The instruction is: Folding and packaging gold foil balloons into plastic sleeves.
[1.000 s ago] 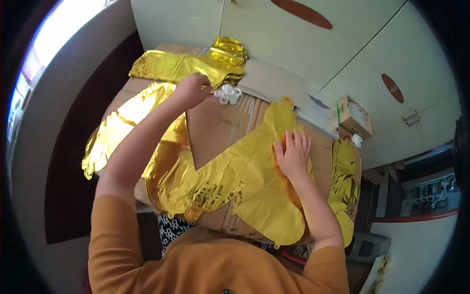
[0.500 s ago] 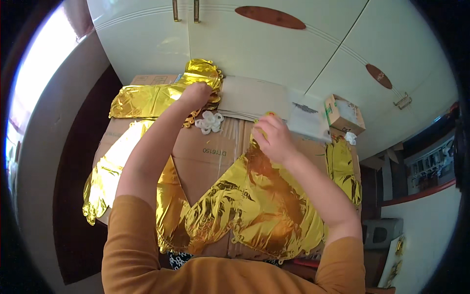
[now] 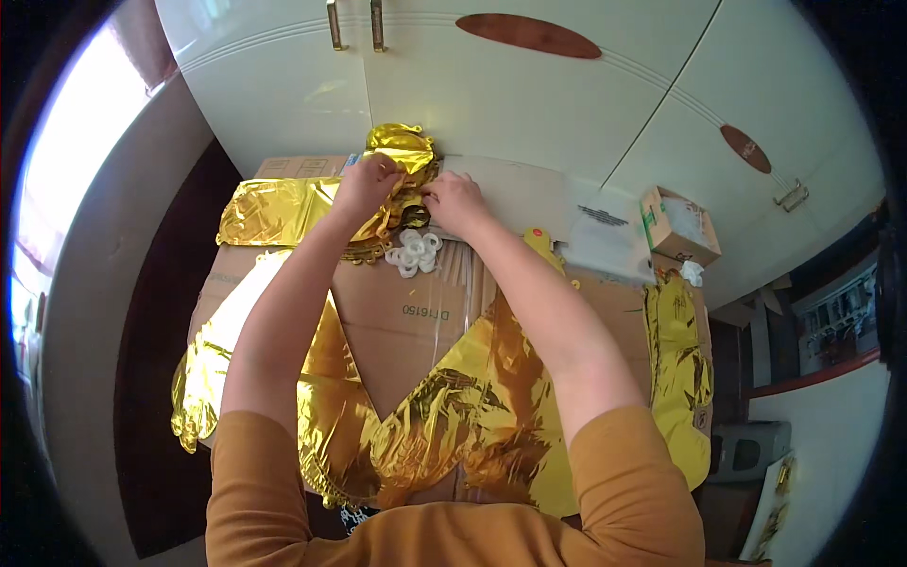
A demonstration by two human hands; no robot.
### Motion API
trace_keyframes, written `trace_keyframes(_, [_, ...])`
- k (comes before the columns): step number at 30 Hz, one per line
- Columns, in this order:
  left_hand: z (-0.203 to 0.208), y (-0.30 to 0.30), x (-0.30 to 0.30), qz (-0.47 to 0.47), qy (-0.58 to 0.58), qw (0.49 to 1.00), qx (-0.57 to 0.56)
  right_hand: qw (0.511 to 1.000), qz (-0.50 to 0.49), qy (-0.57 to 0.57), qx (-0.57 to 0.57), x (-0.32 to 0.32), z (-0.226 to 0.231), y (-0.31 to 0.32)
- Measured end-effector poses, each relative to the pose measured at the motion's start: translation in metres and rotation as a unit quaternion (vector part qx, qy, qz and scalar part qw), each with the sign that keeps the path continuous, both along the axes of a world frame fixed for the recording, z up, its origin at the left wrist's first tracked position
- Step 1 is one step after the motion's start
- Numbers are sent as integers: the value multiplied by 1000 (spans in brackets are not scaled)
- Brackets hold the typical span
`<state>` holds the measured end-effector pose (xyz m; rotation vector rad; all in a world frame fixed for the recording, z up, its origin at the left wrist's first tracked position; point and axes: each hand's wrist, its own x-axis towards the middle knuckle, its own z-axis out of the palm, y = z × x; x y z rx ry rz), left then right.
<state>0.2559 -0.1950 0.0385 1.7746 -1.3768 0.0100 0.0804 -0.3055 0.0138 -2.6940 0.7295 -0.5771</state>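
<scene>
At the back of the cardboard-covered work surface lies a pile of folded gold foil balloons (image 3: 283, 210). My left hand (image 3: 368, 184) is closed, pinching foil at the pile's right part. Close beside it, my right hand (image 3: 455, 202) has bent fingers pressed together at the foil's right edge; the exact grip is small and partly hidden. A bunch of white ribbon rings (image 3: 414, 253) sits just below the hands. Large flat gold foil balloons (image 3: 444, 406) spread across the front, partly under my forearms, one with a small red dot near its tip.
Flattened cardboard (image 3: 387, 307) covers the surface. A clear plastic bag (image 3: 605, 231) lies at the back right, beside a small open carton (image 3: 678, 227). More gold foil (image 3: 678, 359) lies along the right edge. White cabinet doors (image 3: 529, 104) stand behind.
My right hand has left the large balloon's tip and moved left and back to the folded pile. My left hand has shifted slightly, staying at the pile. The view has shifted a little.
</scene>
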Motion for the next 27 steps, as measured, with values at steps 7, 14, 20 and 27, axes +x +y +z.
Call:
trace_keyframes(7, [13,1,-19,22,73,997,-16,1000,1,-6,-6,-7,5,7])
trace_keyframes(14, [6,-4,-25,-90,-118,983,108,995,75,25,-59,-5,-1,-16])
trace_keyframes(20, [-19,-12,-22,-123,-246,955,110,993,67,51,-86,-5,11,-15])
trace_keyframes(27, [6,-13,-31,-32,9,986,162,989,-44,-142,23,-7,6,-3])
